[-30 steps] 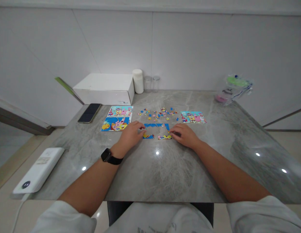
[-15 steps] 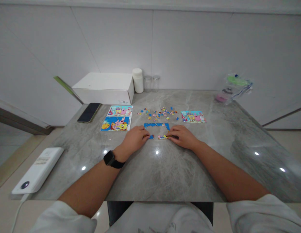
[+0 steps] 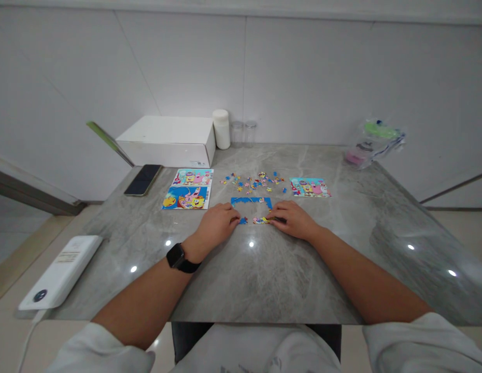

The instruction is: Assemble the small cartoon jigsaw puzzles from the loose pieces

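Observation:
A partly joined jigsaw puzzle border lies flat on the table, its blue top strip (image 3: 249, 200) running between my hands. My left hand (image 3: 215, 224) has its fingers bent and pressed together on the lower left puzzle pieces (image 3: 243, 220). On the other side, my right hand (image 3: 293, 218) pinches the lower right puzzle pieces (image 3: 260, 220), which are mostly yellow and pink. A gap of bare table separates these two lower parts. My fingers cover the border's sides. Loose jigsaw pieces (image 3: 260, 182) are scattered just beyond the strip.
Left of the pieces lie picture sheets (image 3: 188, 189) and a phone (image 3: 143, 180); a picture card (image 3: 310, 187) lies right. Behind stand a white box (image 3: 167, 140), a white bottle (image 3: 221, 129) and two clear glasses (image 3: 244, 134). A power bank (image 3: 62, 272) and a plastic bag (image 3: 375, 142) flank the table.
Almost nothing differs. Both hands stay at the same lower puzzle parts, and the picture has shifted very slightly.

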Tool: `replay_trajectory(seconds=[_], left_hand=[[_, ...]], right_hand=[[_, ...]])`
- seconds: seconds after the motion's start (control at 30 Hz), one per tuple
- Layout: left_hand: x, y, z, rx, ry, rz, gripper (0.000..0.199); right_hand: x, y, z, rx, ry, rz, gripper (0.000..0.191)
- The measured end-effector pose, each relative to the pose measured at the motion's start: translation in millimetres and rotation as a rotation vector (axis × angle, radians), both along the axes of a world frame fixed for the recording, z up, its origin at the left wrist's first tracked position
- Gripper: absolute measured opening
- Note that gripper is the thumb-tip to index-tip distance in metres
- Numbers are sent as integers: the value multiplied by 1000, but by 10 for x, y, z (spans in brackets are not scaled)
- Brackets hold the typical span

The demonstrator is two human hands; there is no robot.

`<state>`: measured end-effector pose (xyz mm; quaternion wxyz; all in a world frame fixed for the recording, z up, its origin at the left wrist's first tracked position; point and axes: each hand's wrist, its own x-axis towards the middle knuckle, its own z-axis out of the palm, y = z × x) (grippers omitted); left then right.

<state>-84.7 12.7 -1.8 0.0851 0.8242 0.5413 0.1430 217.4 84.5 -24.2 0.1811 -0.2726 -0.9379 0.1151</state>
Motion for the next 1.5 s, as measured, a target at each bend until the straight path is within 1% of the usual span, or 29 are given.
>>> replay_trajectory(seconds=[0.17,0.27,0.37,0.47,0.6,0.7,0.83,0.97,1.1,1.17,1.27,1.33,1.4,1.5], left_hand=[[-5,18,-24,21,-67,6,14],[-22,35,-44,58,-134,34,14],[-59,84,-71,135,-242,94,17],[-111,169,-116,220,-372,166,19],[-164,272,-191,278,-513,273,12],[-172,306,-226,297,-587,320,9],[-167,322,-243,306,-650,344,12],[-178,342,-262,321,-669,367,12],[-202,385,-299,338,-678,398,11],[-208,411,-317,323,-703,424,11],[-201,436,-333,298,-738,458,13],[-186,436,-328,290,-744,464,14],[-168,426,-311,292,-743,453,13],[-148,409,-274,315,-766,422,12]], right_hand=[[0,-7,5,-6,23,-12,20],[-2,-10,21,-10,32,-19,21],[1,0,19,-6,37,-28,21],[16,22,-4,11,62,-72,22],[38,53,-27,8,131,-132,22],[44,67,-27,-18,165,-157,22],[43,72,-30,-9,203,-205,22],[41,63,-30,28,222,-256,23],[-4,90,45,52,248,-297,24],[-72,154,117,36,218,-297,24],[-276,348,241,17,132,-242,23],[-490,537,314,13,59,-188,23],[-752,750,362,15,-12,-171,22],[-1154,1054,365,21,-144,-190,23]])
